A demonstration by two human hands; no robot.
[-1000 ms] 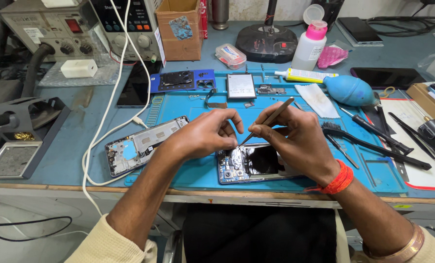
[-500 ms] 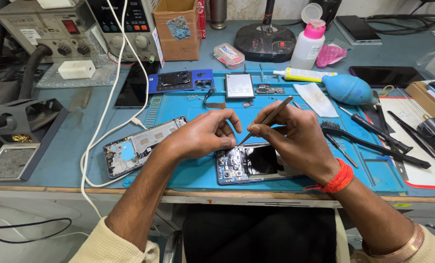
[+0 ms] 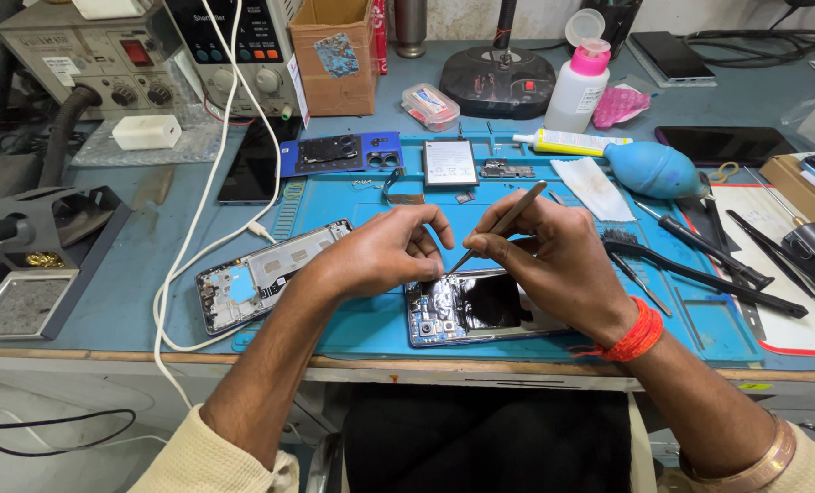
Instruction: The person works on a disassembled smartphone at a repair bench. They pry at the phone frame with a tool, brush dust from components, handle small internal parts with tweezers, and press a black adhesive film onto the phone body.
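- Cluttered with repair gear, a blue-grey tabletop carries a blue work mat at its near edge, and everything in hand sits on that mat.
- Nearest the person lies an opened phone, its back off and dark shielding showing, flat on the mat between the two wrists.
- Resting on the phone's upper left corner, the left hand has its fingers curled down and pinched together; whether they grip a small part or only steady the body, I cannot tell.
- Just beside it, the right hand has its fingers closed on metal tweezers, held like a pen, tip angled down to the same corner of the phone.
- By the look of it, the step in hand is fine work at that corner, picking at or seating a small piece; the next move calls for a steady tip and a firm hold on the body.
- Left of the hands, a bare phone frame lies on the mat's edge with a white cable looping round it.
- Right of the hands, a dark brush and screwdrivers lie on the mat.
- Farther back sit a small battery, a blue air blower, a pink-capped bottle, a cardboard box and a bench power supply.
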